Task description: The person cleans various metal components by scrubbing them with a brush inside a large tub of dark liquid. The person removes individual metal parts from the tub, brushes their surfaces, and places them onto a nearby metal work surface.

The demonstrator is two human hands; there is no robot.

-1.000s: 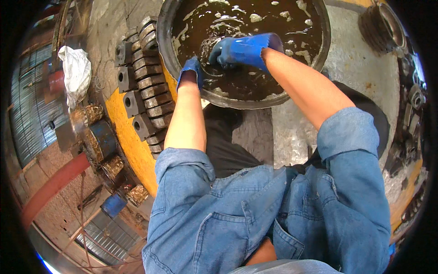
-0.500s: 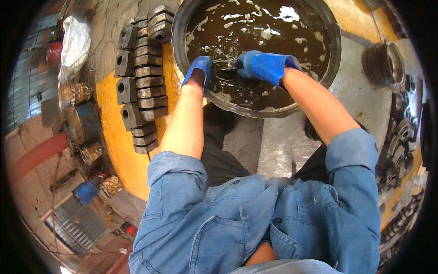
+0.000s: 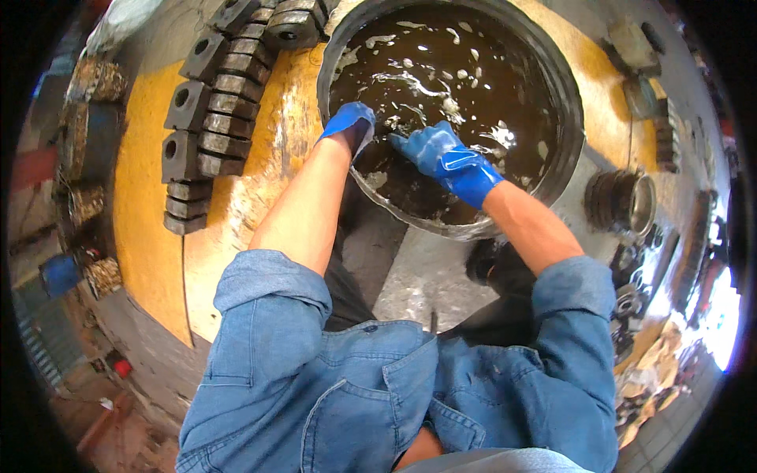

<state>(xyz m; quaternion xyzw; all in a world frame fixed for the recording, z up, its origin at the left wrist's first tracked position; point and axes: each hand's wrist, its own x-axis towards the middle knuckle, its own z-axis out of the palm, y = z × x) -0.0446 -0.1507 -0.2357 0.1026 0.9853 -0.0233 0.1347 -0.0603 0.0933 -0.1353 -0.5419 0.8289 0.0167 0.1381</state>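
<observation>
A round dark tub (image 3: 574,102) of brown liquid (image 3: 493,87) with patches of foam stands in front of me. My left hand (image 3: 352,124), in a blue rubber glove, reaches in over the tub's near left side; its fingers are hidden below the rim and in the liquid. My right hand (image 3: 438,154), gloved in the same blue, is at the surface to the right of it. The right fingers are curled and point toward the left hand. Whatever may be between them is hidden by the glove and the murky liquid.
Left of the tub, rows of metal blocks (image 3: 231,124) lie on a yellow surface (image 3: 150,229), beside dark blocks with round holes (image 3: 188,105). A stack of metal rings (image 3: 631,201) stands on the right. Machine parts (image 3: 628,301) lie farther down that side.
My view has shifted, so the blocks appear farther left and higher. My right hand has turned, showing more of the glove's back. The foam streaks on the liquid have moved.
</observation>
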